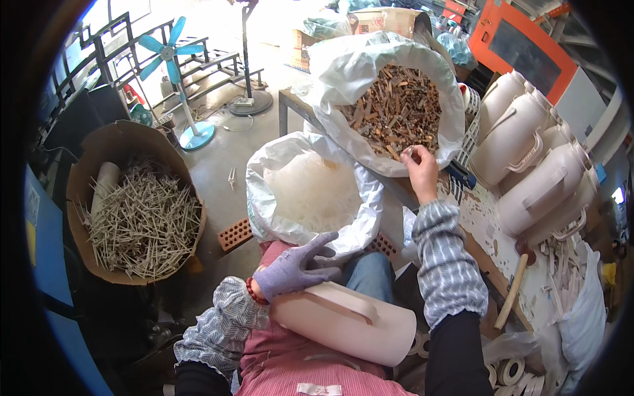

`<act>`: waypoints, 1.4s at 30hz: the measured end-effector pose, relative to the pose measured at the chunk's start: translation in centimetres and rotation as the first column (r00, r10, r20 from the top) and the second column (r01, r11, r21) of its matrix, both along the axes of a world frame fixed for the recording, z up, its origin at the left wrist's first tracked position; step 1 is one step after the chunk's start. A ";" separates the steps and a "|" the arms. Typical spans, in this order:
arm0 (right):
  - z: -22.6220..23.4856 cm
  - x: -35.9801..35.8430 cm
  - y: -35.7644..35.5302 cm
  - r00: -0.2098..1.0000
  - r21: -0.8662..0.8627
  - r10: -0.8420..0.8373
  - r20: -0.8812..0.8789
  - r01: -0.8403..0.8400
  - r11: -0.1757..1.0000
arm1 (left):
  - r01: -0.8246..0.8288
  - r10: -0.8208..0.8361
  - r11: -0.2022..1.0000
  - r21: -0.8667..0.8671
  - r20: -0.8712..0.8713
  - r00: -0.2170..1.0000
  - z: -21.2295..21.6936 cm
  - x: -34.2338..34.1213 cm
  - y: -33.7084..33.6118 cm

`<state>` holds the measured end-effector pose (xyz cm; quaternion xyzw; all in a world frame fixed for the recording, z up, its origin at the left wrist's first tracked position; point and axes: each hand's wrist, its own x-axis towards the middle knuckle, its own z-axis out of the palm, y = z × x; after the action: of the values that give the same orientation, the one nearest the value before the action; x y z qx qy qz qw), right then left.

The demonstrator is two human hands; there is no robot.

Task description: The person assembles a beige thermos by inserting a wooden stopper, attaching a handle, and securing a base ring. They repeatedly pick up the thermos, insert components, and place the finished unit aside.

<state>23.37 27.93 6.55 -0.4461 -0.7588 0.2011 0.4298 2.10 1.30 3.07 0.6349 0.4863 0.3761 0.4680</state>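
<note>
While the left hand (296,269) lies spread on the near jug (347,332), the right hand (422,173) pinches a small piece (410,152), apparently picking from the far sack (340,69); next demands a steady jug.

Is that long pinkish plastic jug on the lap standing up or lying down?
Lying down: the jug stretches sideways, its long body running left to right rather than pointing up.

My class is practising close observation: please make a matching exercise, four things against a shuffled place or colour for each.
Things
1. gloved left hand
2. right hand
3. pedestal fan
4. wooden-handled hammer

Place or colour
A. on the worn workbench
B. against a pale jug lying sideways
C. blue blades
D. over a white sack of brown pieces

Pairs: 1-B; 2-D; 3-C; 4-A
</note>
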 end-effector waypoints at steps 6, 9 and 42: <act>-1.9 -3.0 -16.0 0.682 -0.395 0.608 -0.407 -0.731 0.556 | -0.272 0.280 0.959 -0.076 0.389 0.878 -1.4 0.9 -2.3; -3.8 -2.8 -20.2 0.672 -0.224 0.705 -0.226 -0.740 0.634 | -0.249 0.306 0.951 -0.184 0.436 0.847 -1.1 0.7 -3.7; -1.1 -0.8 -28.0 0.374 -0.631 0.922 -0.097 -0.740 0.234 | 0.009 0.106 0.875 0.485 -0.209 0.972 -2.7 0.1 -16.0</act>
<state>22.53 -0.09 5.44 -0.0959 -0.8286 0.5509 -0.0263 2.21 -14.65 0.37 0.7579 0.4439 0.4213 0.2260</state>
